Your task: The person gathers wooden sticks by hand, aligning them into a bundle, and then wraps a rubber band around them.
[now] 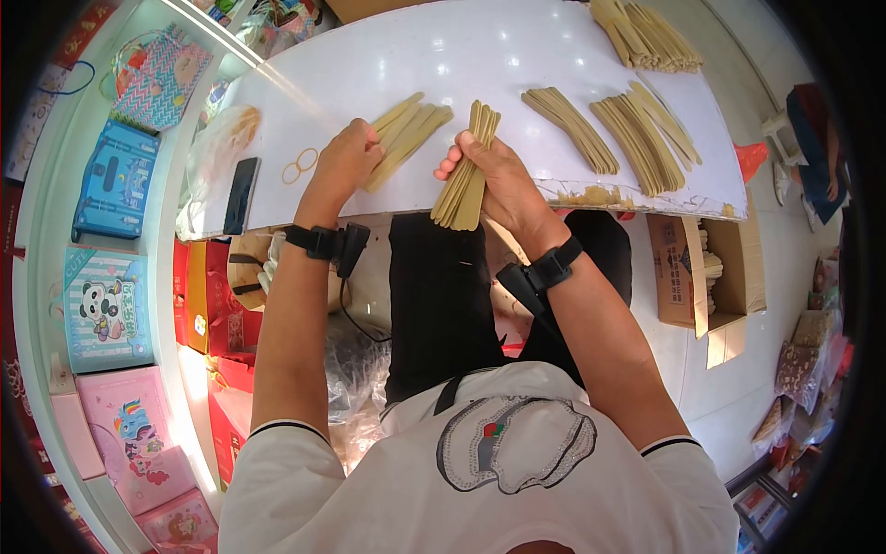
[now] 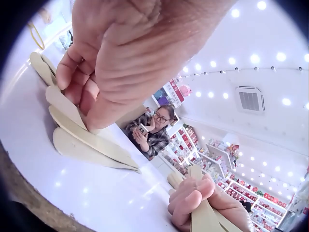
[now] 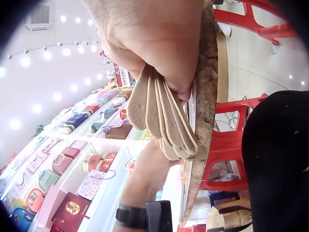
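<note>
My right hand (image 1: 506,180) grips a fanned bundle of flat wooden craft sticks (image 1: 464,189) near the table's front edge. In the right wrist view, the rounded ends of the bundle (image 3: 154,113) spread out below the fingers. My left hand (image 1: 346,159) is at a small loose pile of the same sticks (image 1: 415,134) on the white table (image 1: 351,74). In the left wrist view, its thumb and curled fingers pinch a stick (image 2: 63,104) at that pile, with other sticks (image 2: 89,150) lying beside it; the fingers partly hide the grip.
Several stick piles (image 1: 572,129) lie on the right, with more (image 1: 646,39) at the far corner. Rubber bands (image 1: 300,166), a phone (image 1: 241,196) and a plastic bag (image 1: 221,152) lie at left. A cardboard box (image 1: 678,277) stands below. A seated person (image 2: 152,128) holds a phone.
</note>
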### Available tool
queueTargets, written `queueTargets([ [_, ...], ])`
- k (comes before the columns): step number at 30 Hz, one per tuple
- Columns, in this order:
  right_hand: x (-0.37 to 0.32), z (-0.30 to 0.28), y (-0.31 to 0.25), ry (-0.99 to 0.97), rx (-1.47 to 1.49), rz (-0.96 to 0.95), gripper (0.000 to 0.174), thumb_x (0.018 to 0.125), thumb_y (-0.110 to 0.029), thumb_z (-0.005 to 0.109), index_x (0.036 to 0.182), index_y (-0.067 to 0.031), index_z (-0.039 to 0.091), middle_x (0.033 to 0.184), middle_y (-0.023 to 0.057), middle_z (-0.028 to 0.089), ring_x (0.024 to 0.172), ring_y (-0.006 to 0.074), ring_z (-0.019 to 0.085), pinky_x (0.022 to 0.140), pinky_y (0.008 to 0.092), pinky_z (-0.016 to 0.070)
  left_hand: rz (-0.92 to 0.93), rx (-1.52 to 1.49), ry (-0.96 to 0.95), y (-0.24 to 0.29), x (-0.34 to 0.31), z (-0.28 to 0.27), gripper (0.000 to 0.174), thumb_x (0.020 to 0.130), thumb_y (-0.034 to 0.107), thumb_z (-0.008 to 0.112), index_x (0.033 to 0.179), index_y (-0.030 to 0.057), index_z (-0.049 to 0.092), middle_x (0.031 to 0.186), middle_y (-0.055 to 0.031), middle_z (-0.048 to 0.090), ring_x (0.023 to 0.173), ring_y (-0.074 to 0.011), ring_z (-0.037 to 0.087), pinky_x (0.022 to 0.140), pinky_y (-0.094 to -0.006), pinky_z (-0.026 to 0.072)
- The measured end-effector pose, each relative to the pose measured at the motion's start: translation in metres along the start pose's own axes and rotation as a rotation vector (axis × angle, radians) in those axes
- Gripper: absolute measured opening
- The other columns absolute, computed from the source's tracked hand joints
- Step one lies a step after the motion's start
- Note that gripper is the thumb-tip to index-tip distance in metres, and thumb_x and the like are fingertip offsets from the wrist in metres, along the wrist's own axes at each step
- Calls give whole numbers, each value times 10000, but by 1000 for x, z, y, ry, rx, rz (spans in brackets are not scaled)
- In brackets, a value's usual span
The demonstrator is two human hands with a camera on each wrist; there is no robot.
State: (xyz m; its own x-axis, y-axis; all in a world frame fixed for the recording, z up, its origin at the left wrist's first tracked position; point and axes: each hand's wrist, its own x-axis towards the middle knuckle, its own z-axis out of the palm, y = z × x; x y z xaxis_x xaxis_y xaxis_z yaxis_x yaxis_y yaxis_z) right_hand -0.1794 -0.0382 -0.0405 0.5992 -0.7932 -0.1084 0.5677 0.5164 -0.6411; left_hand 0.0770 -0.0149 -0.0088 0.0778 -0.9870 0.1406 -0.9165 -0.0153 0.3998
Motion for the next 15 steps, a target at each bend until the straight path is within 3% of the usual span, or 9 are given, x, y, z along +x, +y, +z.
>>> queueTargets([
  [7,0,0,1,-3,12,0,223,1059,-236,570,1115,-35,493,960,86,614,903,221,667,860,382,596,44,-70,105,12,-10,-6,136,902,153,640,934,22,623,916,-153,688,856,-326,679,749,-417,524],
  [13,-4,7,-4,21,5,4,213,1053,-236,587,1077,-30,539,922,75,604,885,208,650,858,359,583,100,-149,275,57,-29,-11,132,904,100,636,945,18,540,795,-168,659,720,-366,670,621,-449,517],
  [15,-5,8,-3,11,19,-16,212,1050,-237,594,1071,-29,561,904,67,603,862,198,639,852,347,576,117,-109,237,79,-41,-7,158,912,87,645,966,22,511,783,-153,655,681,-328,664,632,-427,526],
])
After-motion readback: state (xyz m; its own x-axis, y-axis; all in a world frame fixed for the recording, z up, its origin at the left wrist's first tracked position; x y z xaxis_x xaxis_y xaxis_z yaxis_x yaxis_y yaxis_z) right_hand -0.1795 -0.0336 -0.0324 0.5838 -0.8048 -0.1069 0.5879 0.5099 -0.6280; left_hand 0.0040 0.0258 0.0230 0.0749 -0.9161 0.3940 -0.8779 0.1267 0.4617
